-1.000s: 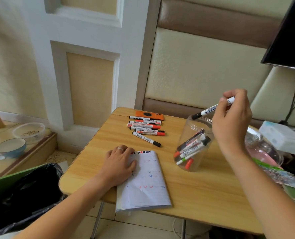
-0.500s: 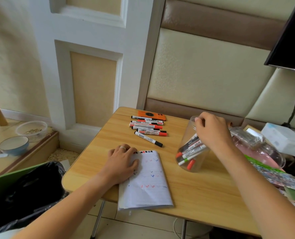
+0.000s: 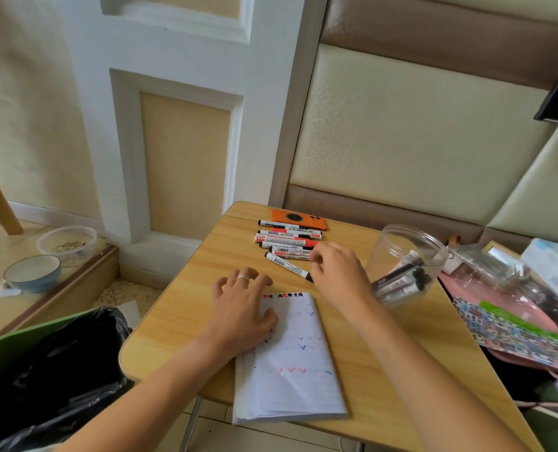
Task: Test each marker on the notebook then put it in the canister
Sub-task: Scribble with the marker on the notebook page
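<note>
The right hand [image 3: 334, 275] is over the near end of the marker row [image 3: 289, 238] by the desk's [image 3: 180, 308] far edge, its loosely curled fingers [image 3: 315, 256] at the nearest marker [image 3: 289, 265], a black-capped one lying askew in front of the rest. Whether it already has a pinch on it I cannot tell. The left hand [image 3: 243, 313] lies flat and spread on the notebook [image 3: 299, 370], pinning the top left of the page at the near edge. The canister [image 3: 408, 252], with markers already inside, stands open just right of the right hand.

Judging from this, the step is picking the next marker. Best to pinch the barrel near its middle and lift straight, so the row behind is not knocked. The left hand should hold the page flat, then help pull the cap; a bare patch on the page suits the test tick
</note>
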### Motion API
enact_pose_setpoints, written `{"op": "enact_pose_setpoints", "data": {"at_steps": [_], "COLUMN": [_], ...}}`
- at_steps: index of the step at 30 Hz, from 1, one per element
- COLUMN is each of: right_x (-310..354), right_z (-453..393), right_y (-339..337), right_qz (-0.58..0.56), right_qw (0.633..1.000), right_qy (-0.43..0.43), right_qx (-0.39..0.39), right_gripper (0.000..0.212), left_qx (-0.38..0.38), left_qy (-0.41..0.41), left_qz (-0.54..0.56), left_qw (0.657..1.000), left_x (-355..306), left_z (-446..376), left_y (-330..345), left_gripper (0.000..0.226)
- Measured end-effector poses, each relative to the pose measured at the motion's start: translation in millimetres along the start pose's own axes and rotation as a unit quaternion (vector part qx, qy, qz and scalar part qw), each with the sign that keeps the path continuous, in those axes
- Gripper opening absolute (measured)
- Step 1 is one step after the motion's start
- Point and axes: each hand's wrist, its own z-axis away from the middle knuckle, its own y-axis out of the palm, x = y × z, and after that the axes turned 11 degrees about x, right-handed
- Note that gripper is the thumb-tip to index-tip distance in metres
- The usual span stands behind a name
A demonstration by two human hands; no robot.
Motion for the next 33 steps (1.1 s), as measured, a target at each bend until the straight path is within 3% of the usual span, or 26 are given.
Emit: {"op": "enact_pose_setpoints", "data": {"at_steps": [11, 13, 16, 18, 20, 23, 25, 29, 33], "right_x": [-15.4, -11.5, 0.5, 10.0, 16.7, 18.0, 15.1, 3.1, -9.9], "right_z": [-33.4, -28.6, -11.4, 3.5, 15.6, 24.4, 27.6, 31.5, 31.5], "right_y": [48.3, 48.0, 42.6, 36.5, 32.6, 33.4, 32.6, 23.3, 11.4], "right_qz": [0.049, 0.005, -0.119, -0.215, -0.348, -0.485, -0.524, -0.594, -0.583], "right_qw": [0.994, 0.997, 0.993, 0.976, 0.937, 0.87, 0.846, 0.8, 0.802], "right_qy": [0.059, 0.046, 0.013, 0.005, 0.015, 0.05, 0.067, 0.081, 0.08], "right_qx": [0.082, 0.063, -0.01, -0.019, 0.013, 0.066, 0.066, 0.03, 0.103], "right_gripper": [0.021, 0.017, 0.004, 0.008, 0.009, 0.012, 0.009, 0.029, 0.014], "left_qx": [0.009, -0.012, -0.031, -0.025, -0.02, -0.034, -0.054, -0.076, -0.08], "left_qy": [0.056, 0.046, 0.031, 0.027, 0.037, 0.055, 0.056, 0.048, 0.042], "left_qz": [0.07, 0.072, 0.078, 0.076, 0.066, 0.073, 0.099, 0.107, 0.065], "left_qw": [0.996, 0.996, 0.996, 0.996, 0.997, 0.995, 0.992, 0.99, 0.994], "left_x": [2.7, 2.6, 0.4, -0.8, -0.1, 2.3, 4.2, 8.4, 13.6], "left_z": [-8.3, -8.1, -9.1, -8.9, -8.1, -8.1, -8.7, -8.4, -7.3], "left_y": [4.6, 6.1, 6.7, 6.3, 6.5, 6.2, 3.5, -5.3, -9.8], "left_gripper": [0.026, 0.017, 0.025, 0.036, 0.04, 0.025, 0.015, 0.013, 0.014]}}
